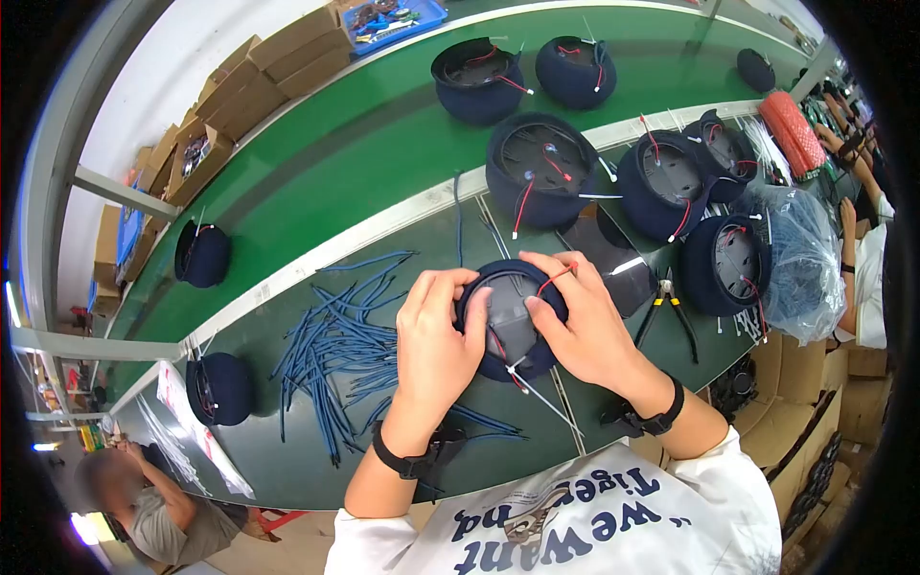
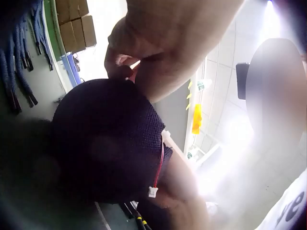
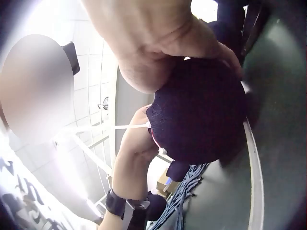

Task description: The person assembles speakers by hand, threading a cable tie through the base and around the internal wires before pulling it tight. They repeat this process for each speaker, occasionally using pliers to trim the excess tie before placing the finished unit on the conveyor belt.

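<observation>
Between the two hands is a round navy fabric-covered shell (image 1: 510,321), its grey-black plastic inside facing up. My left hand (image 1: 439,331) grips its left rim, with the thumb over the inner side. On the opposite rim my right hand (image 1: 592,331) holds on, thumb pressed into the inside and fingers around the fabric edge. A white cable tie (image 1: 551,407) sticks out from the near edge, beside a red wire with a white connector (image 2: 153,192). From both wrist views the shell's dark knit outside (image 3: 201,110) shows, while its inside is hidden.
Blue cords (image 1: 335,369) lie heaped left of the hands. Yellow-and-black pliers (image 1: 668,316) and a dark sheet (image 1: 606,259) lie to the right. Several similar shells (image 1: 541,168) stand beyond, near a plastic bag (image 1: 800,259). A green conveyor belt (image 1: 364,163) runs behind the table.
</observation>
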{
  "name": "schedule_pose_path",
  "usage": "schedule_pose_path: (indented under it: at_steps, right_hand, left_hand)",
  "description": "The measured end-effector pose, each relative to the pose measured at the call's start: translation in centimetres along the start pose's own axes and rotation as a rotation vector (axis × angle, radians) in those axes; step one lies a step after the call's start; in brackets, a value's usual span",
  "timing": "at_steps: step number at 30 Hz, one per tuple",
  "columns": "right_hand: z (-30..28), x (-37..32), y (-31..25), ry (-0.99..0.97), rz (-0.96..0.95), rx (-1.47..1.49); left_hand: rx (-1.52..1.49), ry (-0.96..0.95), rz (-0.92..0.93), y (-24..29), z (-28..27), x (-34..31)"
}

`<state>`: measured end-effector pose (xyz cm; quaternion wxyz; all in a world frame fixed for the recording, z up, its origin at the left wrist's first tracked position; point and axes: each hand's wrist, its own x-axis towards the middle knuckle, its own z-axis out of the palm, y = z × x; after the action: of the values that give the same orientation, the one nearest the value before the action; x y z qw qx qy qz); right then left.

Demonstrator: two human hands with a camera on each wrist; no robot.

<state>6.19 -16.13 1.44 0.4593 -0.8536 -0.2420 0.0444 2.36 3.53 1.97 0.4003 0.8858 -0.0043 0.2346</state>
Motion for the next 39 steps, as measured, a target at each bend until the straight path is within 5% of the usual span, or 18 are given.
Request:
schedule_pose_path:
  at_steps: [8, 12, 19, 25, 31, 34, 39]
  right_hand:
    - [0.9, 0.4, 0.7, -0.035, -0.074, 0.058]
    - [0.7, 0.5, 0.9, 0.023, -0.130, 0.144]
    - [1.5, 0.5, 3.0, 0.048, -0.269, 0.213]
    - [1.3, 0.4, 1.7, 0.094, -0.091, 0.521]
    - [0.5, 0.4, 3.6, -0.028, -0.215, 0.244]
    - [-0.9, -0.6, 3.7, 0.007, -0.088, 0.483]
    - [1.0, -3.1, 2.1, 0.067, -0.157, 0.156]
  left_hand:
    - [-0.052, 0.169, 0.116, -0.5, 1.7, -2.0]
    - [-0.012, -0.104, 0.190, -0.6, 0.0, -1.2]
    - [-0.118, -0.001, 0.239, -2.2, 0.1, -2.0]
    - [-0.058, 0.020, 0.415, -3.5, 0.1, -1.9]
    - [0.030, -0.049, 0.435, -3.7, -0.5, -2.0]
    - [0.038, -0.034, 0.454, -3.4, -0.9, -1.8]
    - [-0.198, -0.064, 0.315, -4.1, 0.6, -2.7]
